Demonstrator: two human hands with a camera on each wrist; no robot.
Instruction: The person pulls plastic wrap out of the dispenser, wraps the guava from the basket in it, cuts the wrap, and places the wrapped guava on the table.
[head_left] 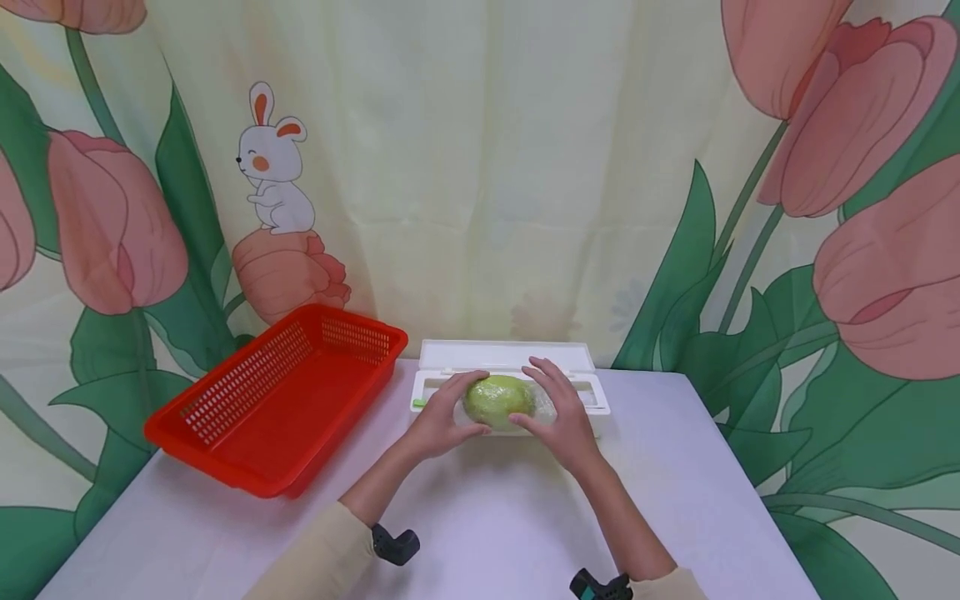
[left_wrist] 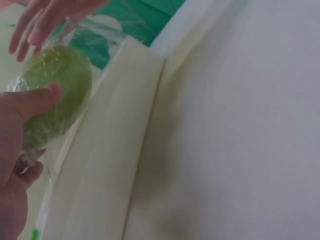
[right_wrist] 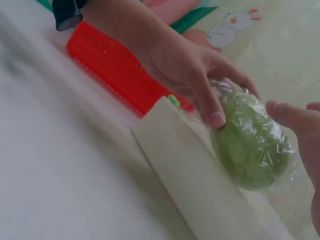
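**Two hands on one film-wrapped green fruit**

One green fruit (head_left: pixel 498 401), oval, sheathed in clear cling film, sits at centre frame in the head view, on top of the white film dispenser (head_left: pixel 510 379). Film is crinkled over the skin and trails loose at the right end.

Left hand (head_left: pixel 444 423): thumb and fingers curled round the fruit's left end; the right wrist view shows the thumb pressed flat onto the wrap. Right hand (head_left: pixel 562 412): fingers laid fairly straight over the right end, palm on the loose film; whether the thumb grips is not clear.

Handling, as a judgement: firm and moderately heavy for its size, not fragile; the film makes the surface slick and liable to shift or tear. Best taken across the thick middle or cradled at both ends, never by the loose tail of wrap.

Dispenser: long box, lid open toward the backdrop, green slider tab (head_left: pixel 418 403) at its left end. Red slotted basket (head_left: pixel 277 408) lies left of it on the pale worktop (head_left: pixel 487 517). Tulip-and-rabbit curtain (head_left: pixel 480 167) behind.
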